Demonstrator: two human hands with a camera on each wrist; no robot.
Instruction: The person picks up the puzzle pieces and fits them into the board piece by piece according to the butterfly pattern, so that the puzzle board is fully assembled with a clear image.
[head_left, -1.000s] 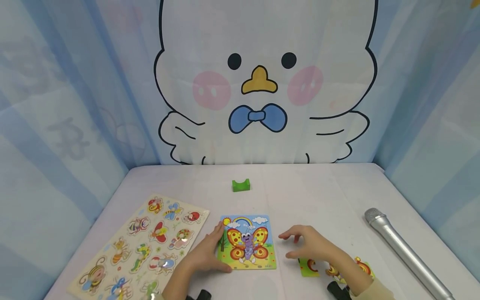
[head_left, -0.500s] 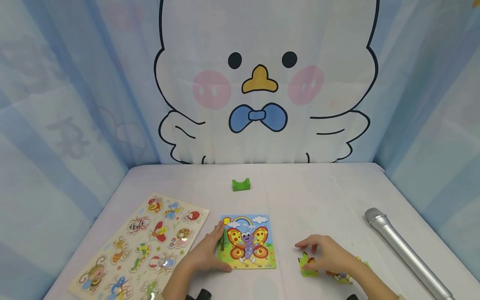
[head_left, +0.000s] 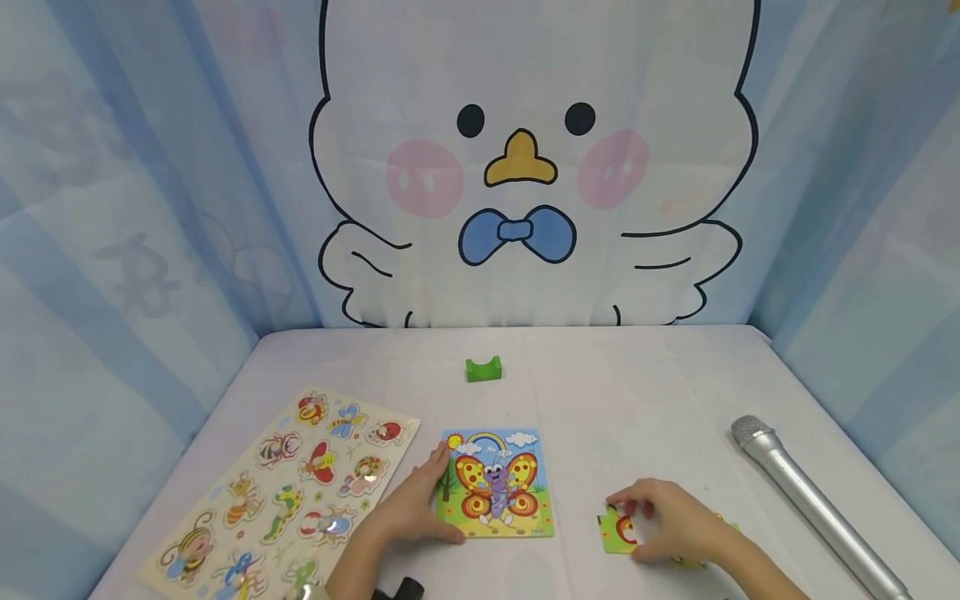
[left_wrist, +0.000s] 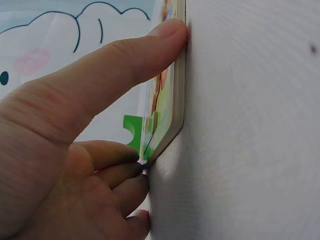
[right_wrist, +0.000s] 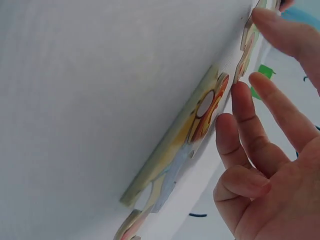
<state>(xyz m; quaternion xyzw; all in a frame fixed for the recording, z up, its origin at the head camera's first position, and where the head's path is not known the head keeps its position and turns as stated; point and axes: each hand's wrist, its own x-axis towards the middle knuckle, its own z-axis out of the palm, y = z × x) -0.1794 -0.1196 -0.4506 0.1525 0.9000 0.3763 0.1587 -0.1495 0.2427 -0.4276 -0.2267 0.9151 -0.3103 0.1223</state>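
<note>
A square butterfly jigsaw puzzle point(head_left: 497, 487) lies flat in the middle of the table. My left hand point(head_left: 405, 512) holds its left side, the thumb at the bottom edge and the fingers along the left edge, as the left wrist view point(left_wrist: 180, 90) also shows from the side. To the right, my right hand point(head_left: 678, 525) hovers low over loose puzzle pieces. Thumb and index finger are spread by a green-and-red puzzle piece point(head_left: 613, 537); I cannot tell whether they touch it. The right wrist view shows another piece point(right_wrist: 182, 145) under the hand, partly hidden in the head view.
An insect picture board point(head_left: 408, 435) lies at an angle on the left. A silver microphone point(head_left: 817, 508) is on the right. Behind the puzzle stands a small green notched block point(head_left: 483, 369). A printed curtain hangs behind the table.
My right hand has moved right and towards me, away from the butterfly puzzle and down to the loose pieces. The left hand has stayed at the puzzle.
</note>
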